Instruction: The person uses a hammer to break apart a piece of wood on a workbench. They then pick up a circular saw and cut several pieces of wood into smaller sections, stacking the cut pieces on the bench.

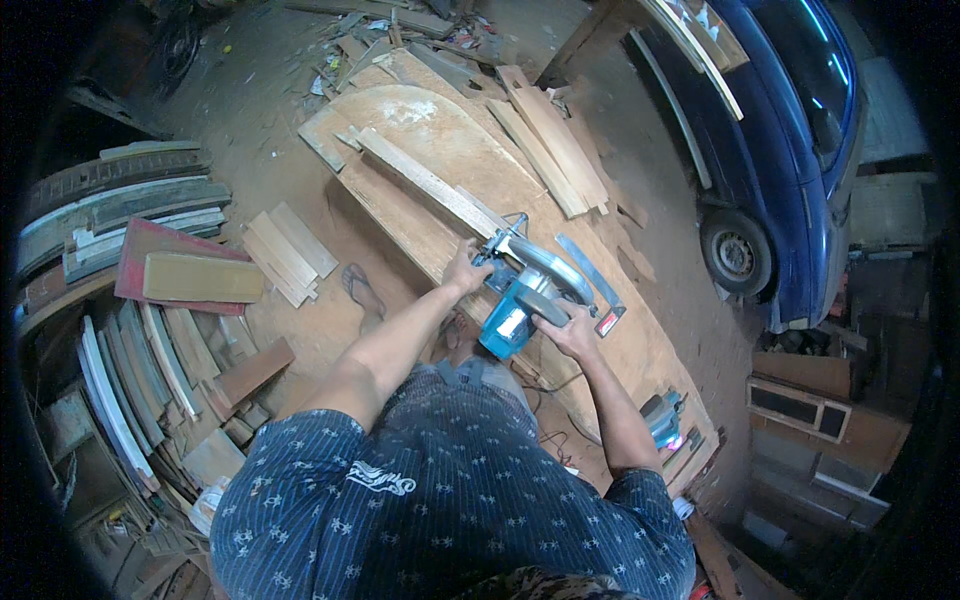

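A teal circular saw (512, 318) with a silver guard rests over the near end of a long narrow board (425, 182). My right hand (570, 332) is wrapped round the saw's dark rear handle. My left hand (464, 270) is closed at the saw's front, where the board meets it; whether the fingers grip the saw, the board or both is hidden. The board lies lengthwise on a worn plywood bench top (385, 108). Just right of the saw lies a thin blue-grey strip (588, 272) with a red-and-white end. The blade and cut are out of sight.
Another teal power tool (662, 418) sits at the bench's near right. Pale planks (545, 150) lie along its right side. Cut boards (290, 250) and stacked timber (140, 195) cover the floor at left. A dark cord (550, 388) hangs below the saw. A blue vehicle (780, 140) stands at right.
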`<control>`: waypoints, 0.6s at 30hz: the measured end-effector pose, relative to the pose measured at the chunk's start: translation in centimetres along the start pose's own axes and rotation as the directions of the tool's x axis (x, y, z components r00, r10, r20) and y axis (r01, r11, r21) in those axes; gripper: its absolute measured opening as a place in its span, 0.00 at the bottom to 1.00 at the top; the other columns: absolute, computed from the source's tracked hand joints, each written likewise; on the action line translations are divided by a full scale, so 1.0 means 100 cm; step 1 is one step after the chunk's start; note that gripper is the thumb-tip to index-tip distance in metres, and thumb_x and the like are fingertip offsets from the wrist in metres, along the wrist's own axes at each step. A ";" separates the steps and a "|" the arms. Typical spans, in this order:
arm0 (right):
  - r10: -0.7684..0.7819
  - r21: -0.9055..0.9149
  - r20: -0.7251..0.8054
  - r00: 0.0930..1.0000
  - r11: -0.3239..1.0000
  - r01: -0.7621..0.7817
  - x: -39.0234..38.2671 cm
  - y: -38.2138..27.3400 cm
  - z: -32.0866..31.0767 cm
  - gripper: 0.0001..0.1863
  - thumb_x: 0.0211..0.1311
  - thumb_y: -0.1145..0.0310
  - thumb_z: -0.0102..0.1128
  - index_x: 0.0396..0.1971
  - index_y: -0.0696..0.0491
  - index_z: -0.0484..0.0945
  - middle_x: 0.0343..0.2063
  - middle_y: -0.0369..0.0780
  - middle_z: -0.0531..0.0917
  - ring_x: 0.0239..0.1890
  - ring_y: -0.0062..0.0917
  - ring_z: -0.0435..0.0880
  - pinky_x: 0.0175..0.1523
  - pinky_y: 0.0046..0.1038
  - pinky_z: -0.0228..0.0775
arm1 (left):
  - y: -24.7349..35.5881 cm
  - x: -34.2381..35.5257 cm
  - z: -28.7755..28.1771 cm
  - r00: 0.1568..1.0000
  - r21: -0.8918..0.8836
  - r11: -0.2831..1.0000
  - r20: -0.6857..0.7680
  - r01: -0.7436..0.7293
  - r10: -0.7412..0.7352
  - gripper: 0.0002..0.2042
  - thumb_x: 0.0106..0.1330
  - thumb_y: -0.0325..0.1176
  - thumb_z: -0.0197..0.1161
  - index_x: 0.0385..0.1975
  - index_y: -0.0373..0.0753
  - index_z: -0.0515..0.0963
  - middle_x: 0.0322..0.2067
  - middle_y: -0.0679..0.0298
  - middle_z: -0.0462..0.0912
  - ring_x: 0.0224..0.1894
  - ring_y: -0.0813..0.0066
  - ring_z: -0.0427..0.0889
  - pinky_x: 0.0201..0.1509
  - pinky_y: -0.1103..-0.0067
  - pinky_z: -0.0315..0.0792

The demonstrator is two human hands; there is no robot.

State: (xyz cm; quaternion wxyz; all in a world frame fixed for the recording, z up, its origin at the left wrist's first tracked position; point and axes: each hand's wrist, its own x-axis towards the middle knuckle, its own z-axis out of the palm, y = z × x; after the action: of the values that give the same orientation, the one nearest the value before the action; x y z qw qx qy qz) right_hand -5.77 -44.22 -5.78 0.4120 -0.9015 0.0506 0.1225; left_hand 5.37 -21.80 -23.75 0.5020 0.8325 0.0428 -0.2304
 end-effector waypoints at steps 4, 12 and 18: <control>0.010 0.002 0.052 0.999 1.000 -0.010 0.007 -0.006 0.004 0.23 0.54 0.52 0.75 0.39 0.57 0.86 0.32 0.44 0.88 0.36 0.31 0.86 0.46 0.33 0.76 | -0.010 0.009 -0.005 0.999 0.009 1.000 0.044 0.029 -0.029 0.42 0.62 0.40 0.66 0.77 0.51 0.53 0.55 0.46 0.81 0.46 0.58 0.87 0.55 0.67 0.79; -0.007 0.047 0.069 0.998 0.999 0.004 0.018 -0.020 0.013 0.26 0.53 0.51 0.76 0.40 0.60 0.87 0.31 0.46 0.89 0.34 0.30 0.87 0.44 0.32 0.77 | -0.007 0.014 -0.016 0.990 -0.280 0.958 0.135 0.070 -0.033 0.30 0.68 0.36 0.60 0.69 0.39 0.62 0.39 0.52 0.86 0.25 0.67 0.86 0.36 0.69 0.82; -0.048 0.055 0.059 0.997 0.997 0.045 0.031 -0.018 0.025 0.27 0.54 0.49 0.74 0.42 0.59 0.87 0.32 0.48 0.89 0.36 0.34 0.89 0.46 0.34 0.77 | -0.021 0.030 -0.029 0.967 -0.199 0.974 0.249 0.107 -0.055 0.17 0.69 0.41 0.60 0.46 0.31 0.77 0.32 0.55 0.86 0.24 0.70 0.86 0.33 0.70 0.80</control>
State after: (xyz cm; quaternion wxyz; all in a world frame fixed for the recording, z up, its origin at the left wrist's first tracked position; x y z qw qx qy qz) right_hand -2.85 -41.13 -6.82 0.4400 -0.8870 0.0204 0.1386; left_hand 8.39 -18.72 -25.58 0.5790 0.7379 0.0396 -0.3445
